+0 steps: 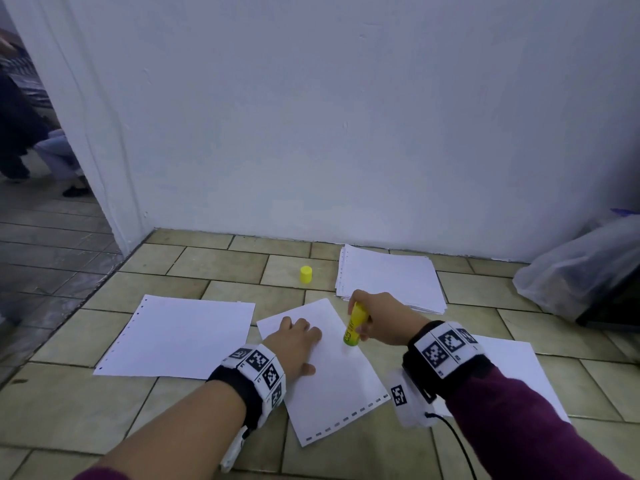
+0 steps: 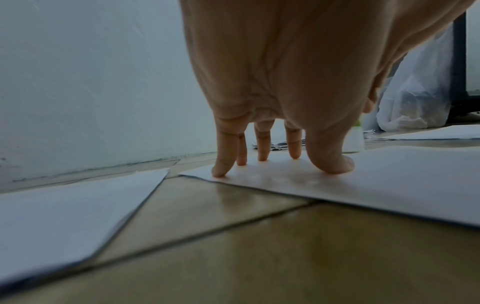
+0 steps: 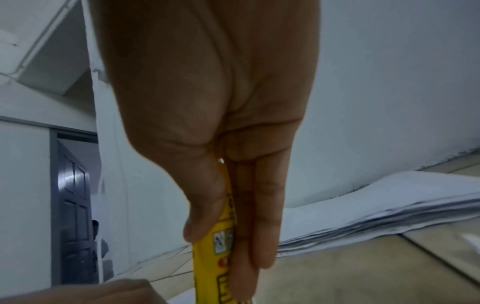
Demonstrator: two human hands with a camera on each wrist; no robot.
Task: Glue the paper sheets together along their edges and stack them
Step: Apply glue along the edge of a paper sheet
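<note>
A white sheet (image 1: 332, 375) with a perforated edge lies tilted on the tiled floor in front of me. My left hand (image 1: 294, 344) presses it flat with spread straight fingers (image 2: 262, 156). My right hand (image 1: 377, 320) grips a yellow glue stick (image 1: 356, 323), tip down on the sheet's right edge; thumb and fingers clamp the glue stick (image 3: 221, 246). The stick's yellow cap (image 1: 306, 274) stands on the floor beyond. A stack of sheets (image 1: 391, 275) lies at the back right. Single sheets lie at the left (image 1: 180, 337) and under my right forearm (image 1: 512, 368).
A white wall (image 1: 346, 116) runs close behind the papers. A clear plastic bag (image 1: 575, 268) against dark furniture sits at the right. At the left a doorway (image 1: 31, 133) opens onto another room where a person's legs show.
</note>
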